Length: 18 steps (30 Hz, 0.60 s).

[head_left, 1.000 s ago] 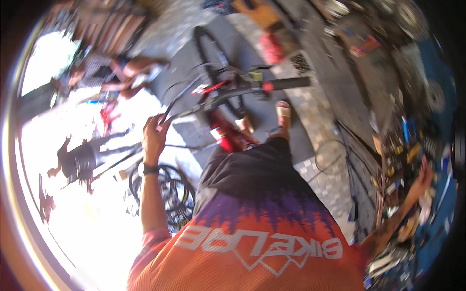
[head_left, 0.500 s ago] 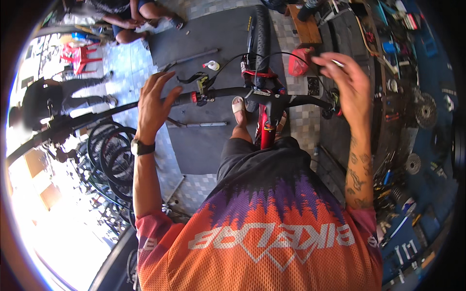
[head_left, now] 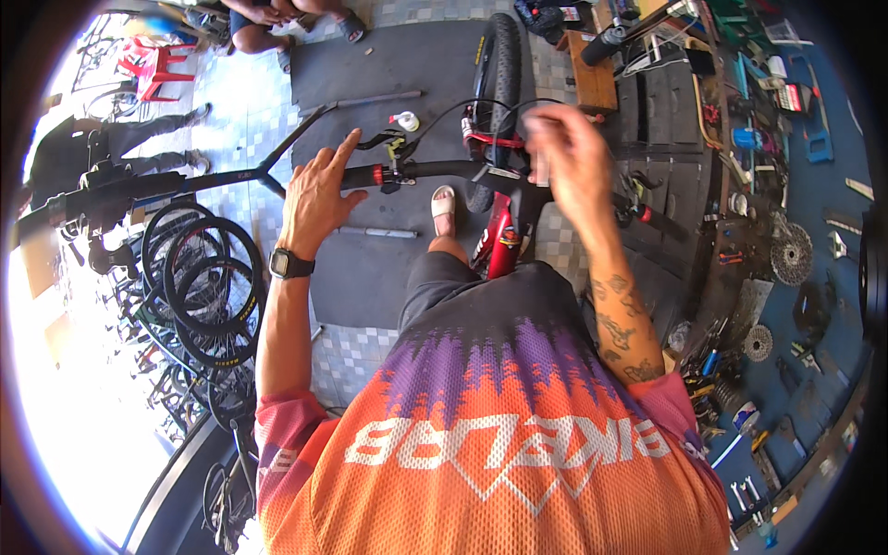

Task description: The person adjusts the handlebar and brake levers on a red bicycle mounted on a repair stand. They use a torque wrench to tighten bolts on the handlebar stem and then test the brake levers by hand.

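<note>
A red bicycle stands before me, its black handlebar [head_left: 439,169] running crosswise. Around the end of the left grip [head_left: 361,176], my left hand [head_left: 314,199] has its fingers stretched out and its thumb apart; whether it touches the grip, I cannot tell. My right hand [head_left: 575,157] is over the stem [head_left: 530,196], its bent fingers smeared by motion, so anything in them is unclear. The left brake lever [head_left: 377,139] points forward beside my fingertips. Beyond the bar is the front tyre [head_left: 504,74]; the red frame [head_left: 500,239] comes back towards my legs.
A dark mat [head_left: 361,74] lies under the bike, with a small white bottle [head_left: 405,121] on it. A repair-stand arm [head_left: 222,180] reaches in from the left, near several wheels [head_left: 217,296]. Tools hang along the blue board [head_left: 795,370] at right. Another person sits at the far left.
My right hand has moved left from beyond the right grip to the stem; a thin shiny thing showed in its fingers before. My left hand has shifted slightly right and down, its fingers straighter.
</note>
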### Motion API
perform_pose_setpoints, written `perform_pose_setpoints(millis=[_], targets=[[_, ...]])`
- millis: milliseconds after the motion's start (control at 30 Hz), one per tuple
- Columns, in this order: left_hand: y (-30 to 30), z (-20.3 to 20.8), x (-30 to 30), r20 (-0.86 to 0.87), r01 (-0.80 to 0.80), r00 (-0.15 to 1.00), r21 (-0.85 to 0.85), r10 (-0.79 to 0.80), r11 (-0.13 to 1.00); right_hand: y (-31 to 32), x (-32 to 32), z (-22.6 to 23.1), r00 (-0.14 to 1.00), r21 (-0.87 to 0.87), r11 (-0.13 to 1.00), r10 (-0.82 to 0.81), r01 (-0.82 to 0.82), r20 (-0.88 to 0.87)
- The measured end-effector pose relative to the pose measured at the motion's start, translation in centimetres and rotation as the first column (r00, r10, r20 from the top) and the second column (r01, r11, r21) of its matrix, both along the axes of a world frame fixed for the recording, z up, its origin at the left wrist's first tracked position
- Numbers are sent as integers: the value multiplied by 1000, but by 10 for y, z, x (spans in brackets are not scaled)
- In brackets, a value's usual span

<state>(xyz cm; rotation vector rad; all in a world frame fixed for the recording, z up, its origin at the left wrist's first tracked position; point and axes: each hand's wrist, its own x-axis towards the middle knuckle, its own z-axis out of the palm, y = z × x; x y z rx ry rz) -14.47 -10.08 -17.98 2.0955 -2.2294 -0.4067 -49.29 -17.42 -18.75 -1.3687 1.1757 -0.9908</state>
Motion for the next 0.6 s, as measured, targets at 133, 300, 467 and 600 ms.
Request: perform_pose_setpoints(millis=[133,300,467,600], targets=[[-24,-17,2,170,-10,985,-34,16,999,0,-162,-9,842,91,939,-251,331,-478],[-42,-28,7,179,5,984,-99,13,995,14,-278,-32,592,-141,980,-30,-142,-805],[-46,-36,13,148,-17,988,-115,34,993,20,-280,-56,506,-194,939,-25,-284,-862],[-49,-46,24,158,-11,987,-102,27,995,7,-267,-72,326,-155,937,-48,-312,-944]])
